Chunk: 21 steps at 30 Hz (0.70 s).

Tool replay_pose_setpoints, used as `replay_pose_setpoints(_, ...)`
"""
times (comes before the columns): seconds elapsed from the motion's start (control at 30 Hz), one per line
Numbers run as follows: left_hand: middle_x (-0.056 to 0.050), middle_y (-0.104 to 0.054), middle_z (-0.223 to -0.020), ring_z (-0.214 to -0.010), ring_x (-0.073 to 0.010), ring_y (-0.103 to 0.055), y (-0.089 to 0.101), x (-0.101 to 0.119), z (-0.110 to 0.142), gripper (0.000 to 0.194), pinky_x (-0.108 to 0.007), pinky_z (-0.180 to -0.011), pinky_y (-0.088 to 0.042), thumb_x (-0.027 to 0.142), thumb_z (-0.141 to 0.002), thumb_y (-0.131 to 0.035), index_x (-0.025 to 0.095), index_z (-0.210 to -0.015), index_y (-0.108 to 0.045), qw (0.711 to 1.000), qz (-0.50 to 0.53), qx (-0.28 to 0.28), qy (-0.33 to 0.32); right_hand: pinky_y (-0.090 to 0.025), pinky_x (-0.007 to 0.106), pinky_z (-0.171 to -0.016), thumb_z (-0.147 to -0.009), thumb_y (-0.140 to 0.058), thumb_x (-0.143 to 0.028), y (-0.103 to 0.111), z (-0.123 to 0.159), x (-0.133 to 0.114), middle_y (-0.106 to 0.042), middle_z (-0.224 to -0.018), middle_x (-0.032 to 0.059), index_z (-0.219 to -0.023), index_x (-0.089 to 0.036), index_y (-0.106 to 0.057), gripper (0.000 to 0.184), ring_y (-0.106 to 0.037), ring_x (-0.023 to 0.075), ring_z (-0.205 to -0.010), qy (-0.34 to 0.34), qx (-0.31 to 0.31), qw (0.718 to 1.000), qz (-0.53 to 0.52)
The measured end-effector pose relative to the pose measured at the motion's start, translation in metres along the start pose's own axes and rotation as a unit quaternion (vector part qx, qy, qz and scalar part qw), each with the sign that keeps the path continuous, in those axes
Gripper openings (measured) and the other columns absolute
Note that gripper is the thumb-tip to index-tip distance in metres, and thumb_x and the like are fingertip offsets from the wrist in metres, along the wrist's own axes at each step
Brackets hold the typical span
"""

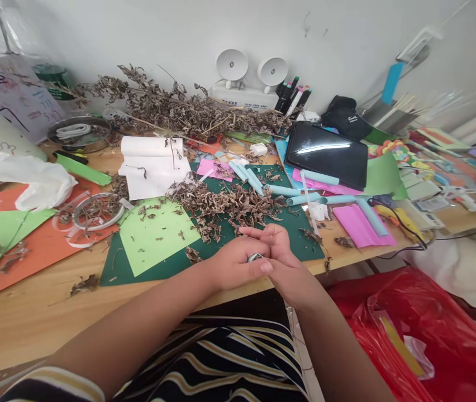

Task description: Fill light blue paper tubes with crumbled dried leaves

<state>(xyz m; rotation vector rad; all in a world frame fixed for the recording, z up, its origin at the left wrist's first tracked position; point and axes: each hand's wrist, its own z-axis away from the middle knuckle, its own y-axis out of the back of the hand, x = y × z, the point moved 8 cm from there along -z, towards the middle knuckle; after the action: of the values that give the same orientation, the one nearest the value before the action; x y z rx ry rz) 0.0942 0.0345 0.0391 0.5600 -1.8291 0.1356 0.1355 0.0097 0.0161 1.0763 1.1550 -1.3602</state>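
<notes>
- a green sheet (pixel 154 243) is laid partly on the mat (pixel 300 248)
- leaves (pixel 238 205) are heaped on the mat
- a roll (pixel 255 257) is clasped in the left hand (pixel 238 259)
- the right hand (pixel 282 251) is cupped against the left; its hold cannot be told
- blue tubes (pixel 282 191) are strewn beside the leaves

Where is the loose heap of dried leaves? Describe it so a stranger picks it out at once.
Find the wooden table, then the dark green cutting mat on it. The brown leaf heap lies mainly on the mat, just beyond the left hand and right hand. Its leaves are loose and crumpled, whereas the dried branches by the wall show long stems.
</notes>
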Motion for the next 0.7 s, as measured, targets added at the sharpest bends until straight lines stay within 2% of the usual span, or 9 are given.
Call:
replay_pose_setpoints(0.2, 0.002, -0.034, -0.059, -0.056, -0.0083, -0.033, -0.002, -0.001, 0.002, 0.038, -0.022, -0.053, -0.03, 0.042, -0.079, -0.032, 0.014, -0.054, -0.036, 0.998, 0.068, -0.004, 0.017, -0.034, 0.04, -0.092, -0.072, -0.053, -0.029, -0.006, 0.003, -0.004, -0.047, -0.116, 0.0018, -0.1, -0.032, -0.03, 0.036, -0.043, 0.0136, -0.109, 0.062, -0.037, 0.996, -0.055)
replay_pose_setpoints(0.27, 0.003, -0.032, -0.054, -0.052, -0.0077, -0.03, 0.0, -0.005, 0.003, 0.034, -0.022, -0.051, -0.028, 0.035, -0.079, -0.033, 0.014, -0.053, -0.035, 0.995, 0.083, 0.018, 0.048, -0.038, 0.043, -0.088, -0.071, -0.052, -0.036, 0.003, 0.006, -0.007, -0.048, -0.118, 0.0056, -0.105, -0.032, -0.028, 0.041, -0.046, 0.0172, -0.108, 0.088, -0.053, 0.991, -0.086)
replay_pose_setpoints(0.33, 0.003, -0.033, -0.052, -0.052, -0.0079, -0.031, 0.003, -0.008, 0.003, 0.029, -0.023, -0.052, -0.028, 0.029, -0.078, -0.034, 0.014, -0.052, -0.036, 0.992, 0.086, 0.042, 0.079, -0.04, 0.045, -0.083, -0.072, -0.048, -0.041, 0.032, 0.009, -0.011, -0.049, -0.117, 0.0075, -0.106, -0.032, -0.031, 0.04, -0.048, 0.0203, -0.106, 0.122, -0.001, 0.991, -0.062)
replay_pose_setpoints(0.4, 0.002, -0.036, -0.054, -0.053, -0.0081, -0.034, 0.005, -0.009, 0.003, 0.023, -0.023, -0.053, -0.029, 0.024, -0.075, -0.035, 0.014, -0.054, -0.038, 0.989, 0.097, 0.06, 0.089, -0.042, 0.044, -0.081, -0.073, -0.047, -0.038, 0.083, 0.016, -0.014, -0.053, -0.111, 0.0062, -0.102, -0.03, -0.039, 0.031, -0.051, 0.0208, -0.101, 0.146, 0.145, 0.977, 0.058)
replay_pose_setpoints(0.43, 0.002, -0.037, -0.055, -0.054, -0.008, -0.034, 0.005, -0.009, 0.003, 0.02, -0.022, -0.053, -0.029, 0.022, -0.074, -0.036, 0.014, -0.057, -0.039, 0.988, 0.107, 0.065, 0.088, -0.042, 0.043, -0.079, -0.073, -0.047, -0.036, 0.113, 0.023, -0.018, -0.054, -0.107, 0.0065, -0.098, -0.027, -0.045, 0.026, -0.053, 0.0205, -0.096, 0.145, 0.254, 0.943, 0.159)
replay_pose_setpoints(0.47, 0.002, -0.038, -0.056, -0.054, -0.0077, -0.034, 0.005, -0.009, 0.003, 0.016, -0.022, -0.052, -0.03, 0.022, -0.074, -0.037, 0.014, -0.06, -0.04, 0.987, 0.116, 0.066, 0.088, -0.041, 0.043, -0.079, -0.073, -0.046, -0.035, 0.136, 0.03, -0.021, -0.055, -0.103, 0.0077, -0.095, -0.024, -0.049, 0.025, -0.053, 0.0209, -0.093, 0.122, 0.334, 0.893, 0.275)
replay_pose_setpoints(0.5, 0.003, -0.038, -0.057, -0.053, -0.0073, -0.034, 0.005, -0.01, 0.003, 0.013, -0.021, -0.052, -0.029, 0.021, -0.073, -0.038, 0.014, -0.062, -0.04, 0.987, 0.12, 0.068, 0.085, -0.041, 0.043, -0.077, -0.073, -0.046, -0.035, 0.152, 0.033, -0.023, -0.056, -0.099, 0.0091, -0.093, -0.022, -0.053, 0.025, -0.053, 0.0223, -0.089, 0.09, 0.368, 0.842, 0.384)
replay_pose_setpoints(0.6, 0.003, -0.038, -0.059, -0.054, -0.0071, -0.035, 0.005, -0.01, 0.004, 0.008, -0.021, -0.052, -0.031, 0.022, -0.073, -0.039, 0.015, -0.069, -0.04, 0.989, 0.111, 0.081, 0.057, -0.04, 0.043, -0.072, -0.073, -0.044, -0.037, 0.171, 0.024, -0.017, -0.057, -0.092, 0.0114, -0.09, -0.019, -0.059, 0.029, -0.051, 0.0262, -0.086, 0.01, 0.319, 0.722, 0.613)
replay_pose_setpoints(0.7, 0.003, -0.04, -0.06, -0.055, -0.0077, -0.036, 0.009, -0.006, 0.007, 0.006, -0.021, -0.053, -0.032, 0.022, -0.072, -0.039, 0.016, -0.073, -0.04, 0.991, 0.069, 0.114, 0.009, -0.04, 0.039, -0.065, -0.074, -0.043, -0.036, 0.169, 0.014, -0.004, -0.058, -0.09, 0.0094, -0.085, -0.021, -0.062, 0.026, -0.052, 0.0261, -0.083, -0.025, 0.257, 0.671, 0.695)
